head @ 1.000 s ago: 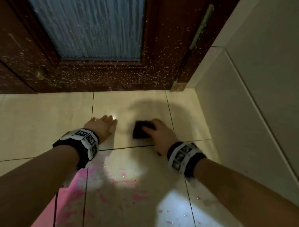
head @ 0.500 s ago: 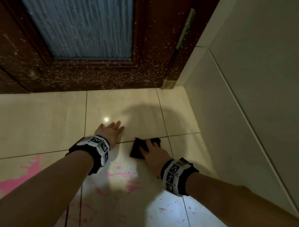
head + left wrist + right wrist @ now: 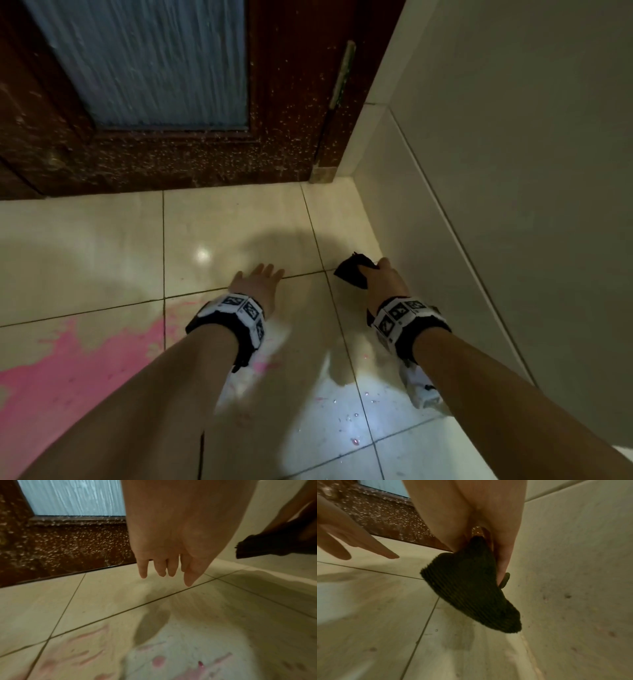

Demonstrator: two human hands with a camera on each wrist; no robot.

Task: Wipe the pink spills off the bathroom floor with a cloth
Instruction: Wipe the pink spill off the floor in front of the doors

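A dark ribbed cloth (image 3: 352,272) (image 3: 467,586) hangs from my right hand (image 3: 380,277), which pinches it just above the floor beside the right wall; it also shows at the right edge of the left wrist view as the cloth (image 3: 267,546). My left hand (image 3: 260,281) (image 3: 164,566) hovers over the tiles with straight fingers, holding nothing. A large pink spill (image 3: 78,363) spreads over the floor at lower left. Small pink flecks (image 3: 356,442) and smears (image 3: 159,661) lie near my forearms.
A dark wooden door (image 3: 205,161) with a frosted glass pane (image 3: 147,58) closes off the far side. A pale tiled wall (image 3: 496,205) runs along the right. The floor tiles (image 3: 96,253) are cream and glossy with wet patches.
My right hand has lifted the cloth off the floor and carried it right, toward the wall. The left hand stays over the tiles. More of the pink spill at left has come into view.
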